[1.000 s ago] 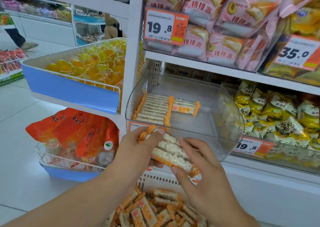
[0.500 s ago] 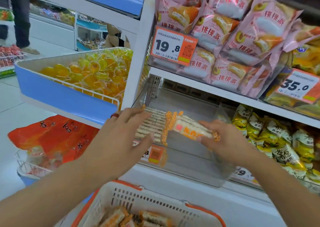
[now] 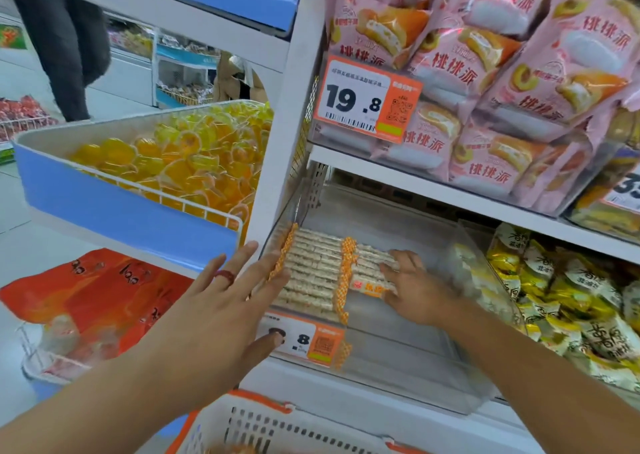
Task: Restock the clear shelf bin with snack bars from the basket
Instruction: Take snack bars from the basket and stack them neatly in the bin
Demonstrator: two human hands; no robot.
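The clear shelf bin [image 3: 408,353] sits on the lower shelf with a row of snack bars [image 3: 311,270] with orange-checked ends along its left side. My right hand [image 3: 420,291] reaches inside the bin and grips a small bundle of snack bars [image 3: 367,282] lying just right of that row, fingers over its far side and thumb at the near side. My left hand [image 3: 221,311] is spread with straight fingers at the bin's front left corner and holds nothing. The white and orange basket [image 3: 263,426] is at the bottom edge; its contents are barely visible.
A blue tray of yellow jelly cups [image 3: 166,166] juts out at the left, with orange packs [image 3: 97,291] in a wire basket below. Pink cake bags [image 3: 485,72] fill the shelf above; yellow packs [image 3: 571,297] lie right of the bin. A person's legs [image 3: 59,38] stand far left.
Both hands lifted a bundle of bars from the basket to the bin. My left hand let go and spread open; my right hand carried the bars down onto the bin floor.
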